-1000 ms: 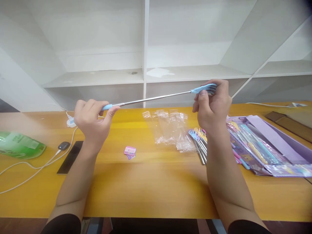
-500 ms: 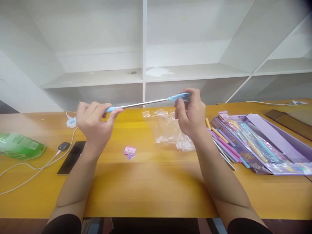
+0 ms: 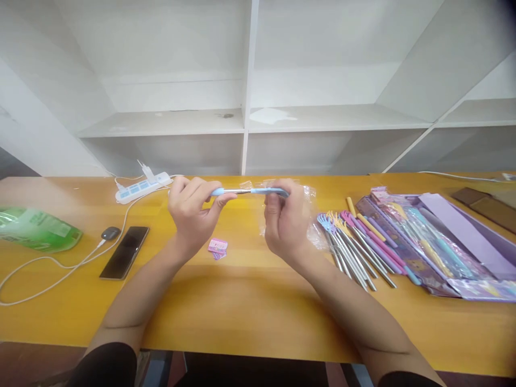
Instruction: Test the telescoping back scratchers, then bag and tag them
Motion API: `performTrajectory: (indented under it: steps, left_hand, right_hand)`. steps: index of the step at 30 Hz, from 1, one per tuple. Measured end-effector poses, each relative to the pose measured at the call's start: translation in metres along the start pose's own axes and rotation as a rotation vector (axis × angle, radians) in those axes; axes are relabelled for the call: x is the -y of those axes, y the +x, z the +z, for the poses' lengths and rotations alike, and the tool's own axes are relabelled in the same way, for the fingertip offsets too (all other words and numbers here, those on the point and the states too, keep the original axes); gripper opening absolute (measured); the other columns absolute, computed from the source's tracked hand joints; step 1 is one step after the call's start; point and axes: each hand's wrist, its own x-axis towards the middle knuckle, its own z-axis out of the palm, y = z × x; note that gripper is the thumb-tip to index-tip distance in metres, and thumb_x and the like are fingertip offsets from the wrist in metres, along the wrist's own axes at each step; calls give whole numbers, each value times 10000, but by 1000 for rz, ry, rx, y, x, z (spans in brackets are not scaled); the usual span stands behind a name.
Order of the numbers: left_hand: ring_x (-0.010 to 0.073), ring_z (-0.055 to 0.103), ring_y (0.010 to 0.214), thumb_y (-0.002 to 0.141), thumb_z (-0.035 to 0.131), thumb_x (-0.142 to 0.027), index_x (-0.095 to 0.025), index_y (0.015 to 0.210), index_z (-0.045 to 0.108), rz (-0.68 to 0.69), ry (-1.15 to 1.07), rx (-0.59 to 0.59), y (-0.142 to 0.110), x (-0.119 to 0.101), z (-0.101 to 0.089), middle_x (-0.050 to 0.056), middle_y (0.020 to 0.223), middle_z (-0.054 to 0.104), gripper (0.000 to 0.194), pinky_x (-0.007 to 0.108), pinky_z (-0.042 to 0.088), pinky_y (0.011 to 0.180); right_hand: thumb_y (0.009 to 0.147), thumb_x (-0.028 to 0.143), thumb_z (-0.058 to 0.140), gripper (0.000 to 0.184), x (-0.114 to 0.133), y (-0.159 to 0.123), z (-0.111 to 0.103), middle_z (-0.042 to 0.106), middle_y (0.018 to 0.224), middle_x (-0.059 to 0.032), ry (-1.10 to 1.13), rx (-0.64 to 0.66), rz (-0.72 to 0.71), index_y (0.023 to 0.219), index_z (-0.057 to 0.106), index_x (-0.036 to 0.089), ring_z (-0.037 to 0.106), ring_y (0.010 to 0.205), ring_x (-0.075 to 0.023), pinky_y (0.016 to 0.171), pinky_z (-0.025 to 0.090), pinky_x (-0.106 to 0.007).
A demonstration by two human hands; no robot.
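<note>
A telescopic back scratcher with light blue ends and a short silver rod is held level above the table. My left hand pinches its blue handle end between thumb and fingers. My right hand closes round the blue claw head, most of which is hidden by the fingers. Behind my right hand lie clear plastic bags. Beside that forearm, several more back scratchers with blue, yellow and pink claws are bunched on the table. Small pink cards lie between my forearms.
To the right stands an open purple box holding bagged back scratchers. A black phone, a white power strip, a cable and a green bottle-like pack are at left. White shelving rises behind the table.
My hands have come closer together, and the back scratcher's rod has shortened between them. The back scratcher is lower and nearly level now. The view has shifted slightly, revealing the bunched claws.
</note>
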Motion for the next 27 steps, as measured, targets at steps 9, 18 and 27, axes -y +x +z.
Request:
performTrajectory:
  steps: [9, 18, 27]
  left_hand:
    - [186, 409, 657, 978, 776, -567, -251, 870, 734, 99, 16, 12, 11, 12, -10, -10, 627, 617, 336, 373, 318, 681]
    - [216, 438, 692, 940, 741, -709, -281, 853, 768, 129, 135, 35, 9, 20, -12, 34, 669, 642, 437, 401, 331, 699]
    - [222, 453, 690, 943, 783, -638, -288, 880, 783, 117, 155, 19, 11, 18, -14, 31, 649, 669, 356, 398, 359, 695]
  right_hand:
    - [1095, 159, 482, 188, 11, 7, -5, 677, 970, -5, -26, 81, -32, 1251, 469, 264, 608, 709, -133, 625, 447, -275]
    - [985, 93, 509, 179, 5, 19, -10, 681, 959, -63, -201, 85, -221, 1077, 569, 234, 635, 813, -201, 694, 483, -340]
    - [873, 40, 531, 260, -5, 19, -11, 655, 881, -24, -275, -17, -205, 1012, 574, 255, 608, 763, -180, 642, 460, -316]
